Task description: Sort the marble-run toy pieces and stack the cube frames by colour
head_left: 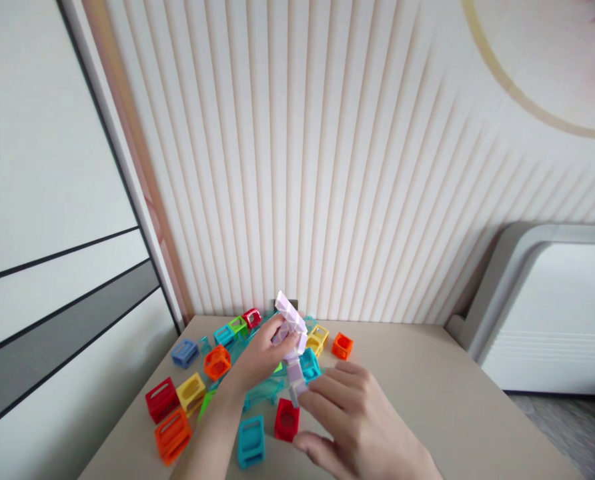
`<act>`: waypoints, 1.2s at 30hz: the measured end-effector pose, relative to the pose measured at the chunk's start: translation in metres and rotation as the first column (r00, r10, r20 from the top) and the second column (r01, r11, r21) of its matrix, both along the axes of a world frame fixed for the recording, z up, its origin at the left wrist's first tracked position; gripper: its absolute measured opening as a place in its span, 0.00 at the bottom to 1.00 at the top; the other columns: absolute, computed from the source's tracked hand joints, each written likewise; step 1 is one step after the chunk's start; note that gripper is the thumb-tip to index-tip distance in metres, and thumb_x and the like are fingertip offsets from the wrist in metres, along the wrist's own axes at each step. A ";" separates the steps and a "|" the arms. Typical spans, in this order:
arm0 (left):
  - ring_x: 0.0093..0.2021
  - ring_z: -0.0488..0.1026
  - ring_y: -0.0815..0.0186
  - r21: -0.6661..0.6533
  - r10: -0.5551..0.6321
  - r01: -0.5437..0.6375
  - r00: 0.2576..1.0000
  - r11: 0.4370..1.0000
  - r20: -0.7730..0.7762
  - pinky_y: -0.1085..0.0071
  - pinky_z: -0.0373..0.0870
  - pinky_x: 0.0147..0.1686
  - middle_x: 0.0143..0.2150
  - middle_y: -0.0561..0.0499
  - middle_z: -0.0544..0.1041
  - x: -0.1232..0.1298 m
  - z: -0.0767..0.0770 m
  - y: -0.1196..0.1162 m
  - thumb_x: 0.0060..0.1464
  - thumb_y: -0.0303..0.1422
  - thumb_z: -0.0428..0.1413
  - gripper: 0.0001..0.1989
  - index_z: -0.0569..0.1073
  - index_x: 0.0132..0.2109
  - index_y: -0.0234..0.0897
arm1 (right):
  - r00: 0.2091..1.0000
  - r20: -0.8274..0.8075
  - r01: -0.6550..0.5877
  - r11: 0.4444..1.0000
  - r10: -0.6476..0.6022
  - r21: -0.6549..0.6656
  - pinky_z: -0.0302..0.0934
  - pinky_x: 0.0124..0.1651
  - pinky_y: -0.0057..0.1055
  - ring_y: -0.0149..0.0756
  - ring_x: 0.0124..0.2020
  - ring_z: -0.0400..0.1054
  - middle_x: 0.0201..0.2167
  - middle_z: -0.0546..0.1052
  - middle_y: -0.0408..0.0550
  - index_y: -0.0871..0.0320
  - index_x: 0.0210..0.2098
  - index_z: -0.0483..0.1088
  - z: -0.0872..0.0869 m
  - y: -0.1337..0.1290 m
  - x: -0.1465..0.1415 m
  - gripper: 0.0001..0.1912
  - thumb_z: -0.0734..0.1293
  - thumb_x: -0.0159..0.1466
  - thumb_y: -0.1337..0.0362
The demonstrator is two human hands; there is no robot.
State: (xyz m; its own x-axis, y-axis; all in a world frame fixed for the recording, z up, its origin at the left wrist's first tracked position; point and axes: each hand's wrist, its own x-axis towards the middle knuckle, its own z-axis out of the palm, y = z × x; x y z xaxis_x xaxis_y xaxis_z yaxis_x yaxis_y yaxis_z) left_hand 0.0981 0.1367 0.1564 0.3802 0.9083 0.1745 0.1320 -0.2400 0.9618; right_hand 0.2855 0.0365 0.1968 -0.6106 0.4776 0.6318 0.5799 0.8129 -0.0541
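Note:
A lilac and white snake puzzle [288, 312], made of joined wedge segments, is raised over the table with bends along its length. My left hand [267, 347] is closed on its middle part, thumb on the near side. Its lower end [296, 385] hangs down toward my right hand [350, 413], whose fingers are spread from the thumb. The right fingertips are right by that end; whether they touch it I cannot tell. Below the thumb and fingers lies a red block [287, 420], and beside it a teal block [251, 441]. Part of the puzzle is hidden behind my left fingers.
Hollow coloured blocks lie on the beige table [402, 373], among them an orange one [342, 346], a yellow one [191, 393] and a blue one [185, 353]. Translucent teal pieces [267, 393] lie between them. A ribbed wall [302, 167] stands behind; a white headboard-like panel [552, 300] is on the right.

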 end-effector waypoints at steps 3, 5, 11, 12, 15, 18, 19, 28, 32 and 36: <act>0.51 0.76 0.56 0.025 0.107 -0.109 0.993 0.994 0.056 0.63 0.73 0.51 0.51 0.44 0.79 0.000 0.001 0.002 0.63 0.45 0.54 0.22 0.72 0.58 0.37 | 0.989 -0.150 -0.021 0.973 -0.014 -0.231 0.60 0.39 0.36 0.40 0.32 0.69 0.32 0.77 0.51 0.57 0.44 0.74 0.008 0.001 0.009 0.37 0.48 0.69 0.36; 0.50 0.76 0.56 0.131 0.161 -0.161 0.987 0.978 0.013 0.62 0.74 0.51 0.50 0.44 0.78 0.000 0.002 0.001 0.64 0.45 0.53 0.21 0.73 0.56 0.38 | 0.956 -0.284 -0.026 0.939 -0.077 -0.343 0.63 0.46 0.38 0.44 0.40 0.71 0.39 0.78 0.54 0.55 0.49 0.74 0.008 0.003 0.015 0.33 0.50 0.71 0.38; 0.54 0.72 0.56 0.809 0.476 -0.193 0.871 0.555 -0.118 0.57 0.76 0.51 0.52 0.43 0.72 0.018 0.010 -0.023 0.66 0.31 0.51 0.14 0.74 0.56 0.44 | 0.652 -0.667 -0.234 0.741 -0.360 -0.629 0.65 0.33 0.32 0.37 0.29 0.70 0.30 0.76 0.47 0.55 0.61 0.66 -0.004 0.002 0.004 0.30 0.53 0.72 0.43; 0.56 0.70 0.54 0.877 0.527 -0.182 0.845 0.445 -0.092 0.56 0.76 0.51 0.51 0.43 0.72 0.021 0.011 -0.027 0.66 0.29 0.51 0.15 0.74 0.56 0.43 | 0.603 -0.699 -0.338 0.671 -0.384 -0.660 0.64 0.30 0.32 0.36 0.26 0.69 0.29 0.75 0.48 0.56 0.63 0.65 -0.003 0.001 0.000 0.32 0.51 0.72 0.42; 0.60 0.66 0.51 0.962 0.607 -0.144 0.795 0.233 -0.028 0.55 0.75 0.54 0.50 0.43 0.72 0.025 0.014 -0.034 0.63 0.24 0.53 0.17 0.74 0.56 0.41 | 0.502 -0.725 -0.551 0.472 -0.472 -0.688 0.60 0.25 0.30 0.33 0.22 0.67 0.32 0.75 0.47 0.55 0.69 0.56 0.002 -0.003 -0.006 0.35 0.56 0.71 0.41; 0.60 0.66 0.50 0.978 0.619 -0.096 0.784 0.184 -0.039 0.55 0.74 0.55 0.49 0.43 0.73 0.022 0.015 -0.034 0.62 0.22 0.54 0.19 0.73 0.58 0.40 | 0.555 -0.672 -0.553 0.386 -0.490 -0.738 0.57 0.23 0.27 0.28 0.20 0.63 0.32 0.73 0.43 0.51 0.73 0.46 0.002 -0.003 -0.003 0.41 0.63 0.68 0.42; 0.60 0.66 0.50 0.979 0.614 -0.074 0.787 0.190 -0.060 0.55 0.74 0.56 0.49 0.43 0.73 0.020 0.015 -0.033 0.62 0.22 0.54 0.19 0.73 0.59 0.39 | 0.597 -0.645 -0.503 0.404 -0.476 -0.764 0.58 0.24 0.27 0.28 0.21 0.63 0.32 0.74 0.44 0.51 0.73 0.45 0.000 -0.002 -0.001 0.42 0.63 0.68 0.43; 0.59 0.68 0.53 0.889 0.517 0.056 0.796 0.455 -0.315 0.55 0.75 0.55 0.52 0.44 0.75 0.009 0.011 -0.019 0.67 0.27 0.49 0.18 0.70 0.60 0.43 | 0.908 -0.169 0.295 0.871 -0.383 -0.393 0.70 0.48 0.40 0.46 0.51 0.74 0.55 0.77 0.56 0.52 0.68 0.59 -0.023 0.021 0.003 0.26 0.59 0.72 0.68; 0.54 0.73 0.56 0.799 0.449 -0.026 0.838 0.600 -0.310 0.58 0.75 0.53 0.51 0.45 0.75 -0.005 0.012 -0.019 0.66 0.29 0.49 0.16 0.72 0.58 0.45 | 0.938 -0.080 0.332 0.941 -0.336 -0.065 0.66 0.58 0.47 0.47 0.59 0.68 0.59 0.74 0.55 0.52 0.66 0.61 -0.019 0.034 0.002 0.24 0.59 0.72 0.70; 0.50 0.75 0.57 0.580 0.491 -0.324 0.857 0.747 -0.154 0.60 0.73 0.52 0.48 0.44 0.77 -0.032 -0.007 0.002 0.65 0.38 0.50 0.13 0.74 0.52 0.40 | 0.926 -0.146 0.348 0.937 -0.348 -0.030 0.66 0.59 0.49 0.50 0.64 0.63 0.64 0.67 0.60 0.55 0.68 0.57 -0.020 0.037 0.002 0.25 0.60 0.72 0.64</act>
